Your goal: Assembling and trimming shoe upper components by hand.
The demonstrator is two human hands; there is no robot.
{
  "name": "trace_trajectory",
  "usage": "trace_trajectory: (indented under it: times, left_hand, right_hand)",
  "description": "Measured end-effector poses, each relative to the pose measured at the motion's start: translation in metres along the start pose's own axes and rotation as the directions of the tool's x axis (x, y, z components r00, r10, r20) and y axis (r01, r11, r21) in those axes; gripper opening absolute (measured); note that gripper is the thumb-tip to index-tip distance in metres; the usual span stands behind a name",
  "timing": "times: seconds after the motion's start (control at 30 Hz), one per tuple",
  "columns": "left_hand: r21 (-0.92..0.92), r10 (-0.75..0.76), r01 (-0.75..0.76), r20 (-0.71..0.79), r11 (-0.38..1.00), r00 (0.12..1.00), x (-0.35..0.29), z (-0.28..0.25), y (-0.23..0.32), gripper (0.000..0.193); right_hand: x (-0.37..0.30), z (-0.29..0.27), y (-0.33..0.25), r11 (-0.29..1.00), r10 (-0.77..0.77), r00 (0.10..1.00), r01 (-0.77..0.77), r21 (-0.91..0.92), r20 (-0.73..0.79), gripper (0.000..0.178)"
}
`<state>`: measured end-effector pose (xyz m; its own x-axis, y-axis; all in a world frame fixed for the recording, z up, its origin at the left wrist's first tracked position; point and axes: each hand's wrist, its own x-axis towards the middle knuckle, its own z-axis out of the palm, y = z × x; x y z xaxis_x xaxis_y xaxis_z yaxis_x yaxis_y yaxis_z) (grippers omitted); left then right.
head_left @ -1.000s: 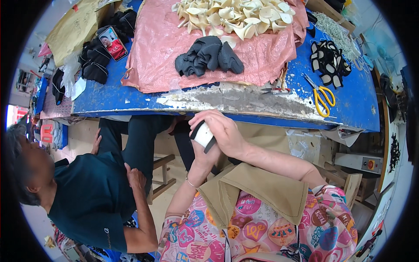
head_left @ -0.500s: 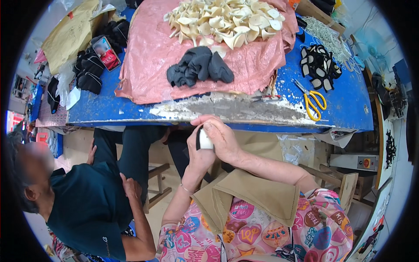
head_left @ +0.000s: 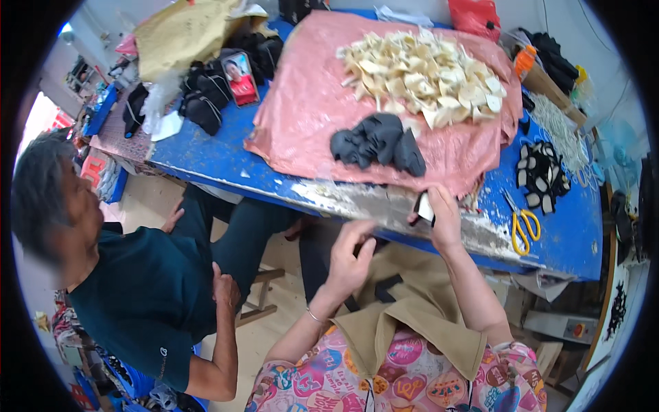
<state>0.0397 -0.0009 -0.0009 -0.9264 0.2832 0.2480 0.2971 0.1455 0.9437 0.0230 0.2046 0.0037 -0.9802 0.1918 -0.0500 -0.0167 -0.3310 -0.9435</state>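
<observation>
Right hand (head_left: 445, 218) pinches a black-edged white piece (head_left: 425, 207) at the worn tabletop (head_left: 566, 237) — left hand (head_left: 349, 264) half-curled, whether holding anything impossible to tell.

The person's right grip (head_left: 445, 220) holds a black-and-white piece (head_left: 425, 207) near the blue worktop's (head_left: 226, 150) edge; the left grip (head_left: 348, 262) is loosely curled. Dark cloth (head_left: 381, 141) and cream pieces (head_left: 432, 82) lie on pink sheeting (head_left: 295, 113), left of scissors (head_left: 517, 215).

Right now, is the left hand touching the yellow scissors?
Apart. The head view shows the right hand between the left hand and the scissors, which lie on the blue table.
</observation>
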Motion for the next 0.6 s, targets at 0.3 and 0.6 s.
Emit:
trace_trajectory:
  times: [0.3,0.6]
  left_hand:
    - [-0.122,0.022,-0.013,0.073,0.992,0.997,0.008,-0.007,0.011,0.025]
    - [-0.167,0.045,-0.046,-0.007,0.985,0.999,0.012,-0.018,0.014,0.01]
  right_hand:
    - [-0.043,0.041,0.009,0.661,0.538,0.77,-0.637,0.396,0.342,0.043]
    - [-0.054,0.016,0.012,0.975,0.223,0.948,-0.221,-0.035,0.228,0.03]
